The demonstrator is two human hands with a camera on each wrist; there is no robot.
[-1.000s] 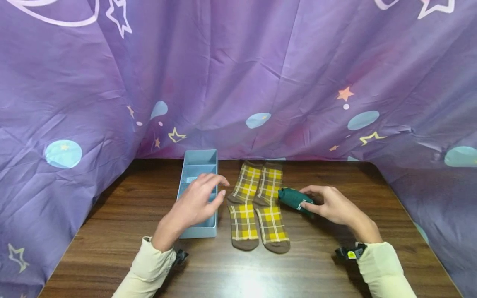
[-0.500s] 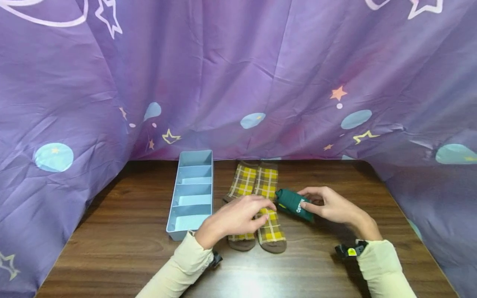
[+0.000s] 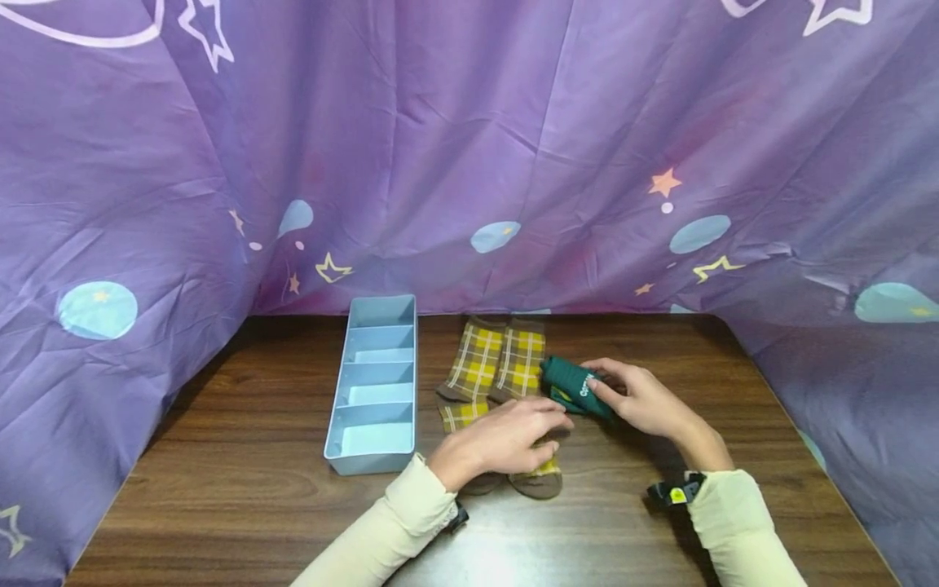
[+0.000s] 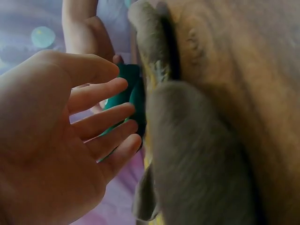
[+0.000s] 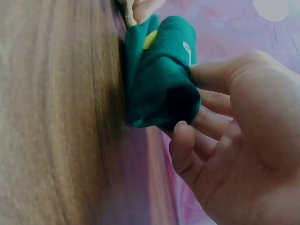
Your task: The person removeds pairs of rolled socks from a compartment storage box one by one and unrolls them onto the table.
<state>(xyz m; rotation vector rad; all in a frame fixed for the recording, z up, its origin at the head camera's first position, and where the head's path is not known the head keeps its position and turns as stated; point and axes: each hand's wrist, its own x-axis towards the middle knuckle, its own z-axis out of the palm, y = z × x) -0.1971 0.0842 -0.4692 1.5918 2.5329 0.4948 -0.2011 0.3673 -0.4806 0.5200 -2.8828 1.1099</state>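
Observation:
A rolled-up green sock bundle (image 3: 575, 386) with white lettering and a small yellow patch sits right of the plaid socks. My right hand (image 3: 645, 399) grips its right end, thumb on the near side and fingers on the far side; in the right wrist view the roll's open end (image 5: 164, 105) faces that hand. My left hand (image 3: 506, 436) is over the lower part of two yellow-and-brown plaid socks (image 3: 477, 359), fingers loosely bent and nothing held. One of its fingertips (image 5: 146, 8) shows close to the roll's far end; contact is unclear. The hand hides much of the socks' feet.
A light blue tray (image 3: 332, 424) with several compartments stands left of the socks on the wooden table (image 3: 242, 456). Behind the table hangs a purple curtain (image 3: 411, 163) with stars and planets.
My left hand has moved right from over the blue tray to over the plaid socks, near the green roll. The roll has tilted and shifted slightly in my right hand, its yellow patch now showing.

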